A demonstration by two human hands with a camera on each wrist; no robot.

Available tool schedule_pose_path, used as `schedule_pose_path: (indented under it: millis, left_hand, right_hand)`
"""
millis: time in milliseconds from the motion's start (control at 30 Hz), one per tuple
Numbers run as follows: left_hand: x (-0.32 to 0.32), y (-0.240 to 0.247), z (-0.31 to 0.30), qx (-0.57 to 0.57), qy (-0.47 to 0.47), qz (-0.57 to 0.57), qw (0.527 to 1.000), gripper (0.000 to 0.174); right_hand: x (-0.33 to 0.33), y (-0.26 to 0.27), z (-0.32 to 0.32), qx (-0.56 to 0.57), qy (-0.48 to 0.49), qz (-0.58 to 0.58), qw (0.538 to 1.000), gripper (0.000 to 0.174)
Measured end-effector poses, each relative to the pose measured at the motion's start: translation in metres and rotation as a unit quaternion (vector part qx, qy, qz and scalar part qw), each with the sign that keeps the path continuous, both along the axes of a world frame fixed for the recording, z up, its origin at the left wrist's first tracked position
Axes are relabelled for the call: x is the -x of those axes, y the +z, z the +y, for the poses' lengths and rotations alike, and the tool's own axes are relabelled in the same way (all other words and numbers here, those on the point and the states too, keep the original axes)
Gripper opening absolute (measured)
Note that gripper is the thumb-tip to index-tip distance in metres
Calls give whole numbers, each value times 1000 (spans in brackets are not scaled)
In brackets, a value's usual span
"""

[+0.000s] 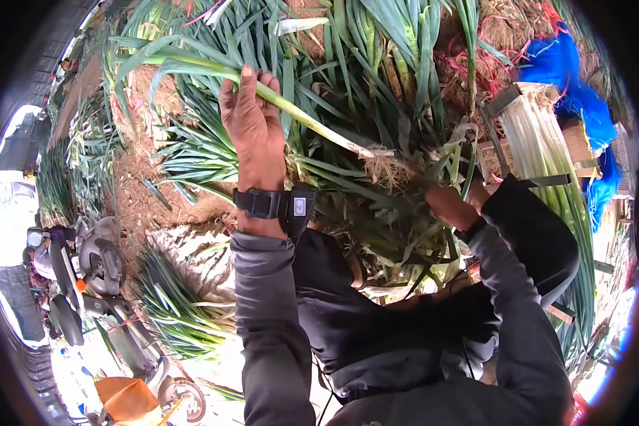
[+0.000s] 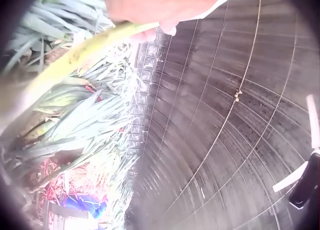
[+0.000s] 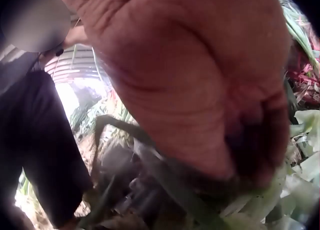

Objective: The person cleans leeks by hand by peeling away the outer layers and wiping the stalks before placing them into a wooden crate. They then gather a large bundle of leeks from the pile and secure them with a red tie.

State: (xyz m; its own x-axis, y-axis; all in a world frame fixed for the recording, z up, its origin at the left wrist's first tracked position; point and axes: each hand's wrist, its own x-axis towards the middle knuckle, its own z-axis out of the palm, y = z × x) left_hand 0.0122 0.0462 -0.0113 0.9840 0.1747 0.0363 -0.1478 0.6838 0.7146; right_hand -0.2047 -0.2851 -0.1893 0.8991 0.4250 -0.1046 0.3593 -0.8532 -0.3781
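My left hand pinches a leek by its green upper stem, thumb in front and fingers behind. The leek slants down to the right, its leaves fanned at the upper left and its hairy roots toward my right hand. In the left wrist view its yellow-green stem runs out from under the left hand. Low by the roots, my right hand has its fingers curled on loose leek leaves, partly blurred. The right wrist view shows the palm hiding most of that grip.
Piles of leeks lie ahead and to the left. At right, a bundle of white-stemmed leeks rests in a wooden rack beside blue plastic. Stripped leaves cover the ground between my legs. A motorbike stands at left.
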Motion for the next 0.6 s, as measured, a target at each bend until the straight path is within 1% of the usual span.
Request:
schedule_pose_path:
  millis: [33,100,133,167,200,267,333,433,533,600]
  left_hand:
    - [4,8,-5,-6,25,27,999,26]
    - [9,4,-13,-13,16,41,999,28]
    - [8,7,-18,-14,13,41,999,29]
    - [10,5,-25,-16,13,51,998,38]
    - [11,2,-29,-15,2,53,998,39]
    - [11,-5,-34,-19,-18,63,998,42]
    - [11,-5,-34,-29,-22,61,997,45]
    - [12,-8,-32,-36,-6,64,997,44]
    - [5,-4,-25,-37,43,62,996,45]
    - [-6,-5,-8,-22,52,50,997,42]
  right_hand:
    - [-5,16,13,-25,-38,-2,999,35]
    - [-32,58,44,-105,-108,-77,986,36]
    - [-49,82,61,-138,-118,-124,975,35]
    - [-66,105,79,-169,-127,-172,962,35]
    - [-79,133,98,-244,-127,-170,946,34]
    - [-108,147,129,-283,-100,-233,925,31]
    - [-124,144,148,-240,-82,-286,924,26]
    - [-119,136,156,-163,-66,-302,937,18]
    - [-90,118,144,-18,33,-263,964,14]
    - [-63,66,121,-96,45,-205,973,12]
